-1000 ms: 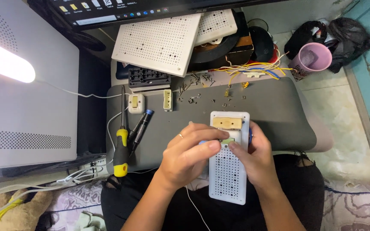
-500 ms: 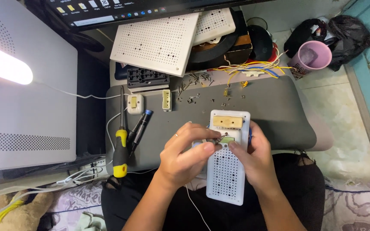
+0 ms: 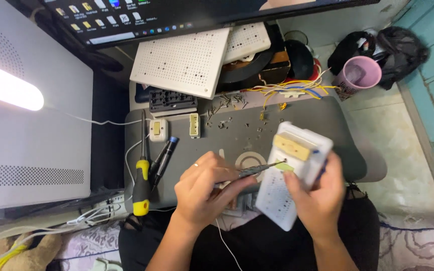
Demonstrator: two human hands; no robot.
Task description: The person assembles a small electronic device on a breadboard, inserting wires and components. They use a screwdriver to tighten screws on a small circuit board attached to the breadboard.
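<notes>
White perforated plastic makes up the small board (image 3: 287, 190) that the right hand (image 3: 317, 200) grips from below and from its 3 o'clock edge, thumb laid across the face, so the board tilts with its top toward 1 o'clock above the person's lap and the near edge of the grey work surface (image 3: 277, 125). A tan block (image 3: 291, 147) sits across the board's upper part, and just under it, at about 7 o'clock, lies a small pale-green piece (image 3: 284, 166). The left hand (image 3: 207, 188) has its fingers curled tight round a slim dark tool (image 3: 257, 169), whose tip points toward 3 o'clock and seems to touch the green piece, though the contact is too small to be sure of. At 9 o'clock from the left hand lie a yellow-handled screwdriver (image 3: 141, 185) and a dark pen-like tool with a blue tip (image 3: 163, 159), side by side. Further out at 11 o'clock stand two small cream switch parts (image 3: 158, 129), with loose screws (image 3: 227, 103) scattered toward 12 o'clock. A larger white perforated board (image 3: 182, 62) leans at the far edge, yellow wires (image 3: 287, 89) trail at 1 o'clock, and a pink cup (image 3: 358, 75) stands well apart at 2 o'clock.
</notes>
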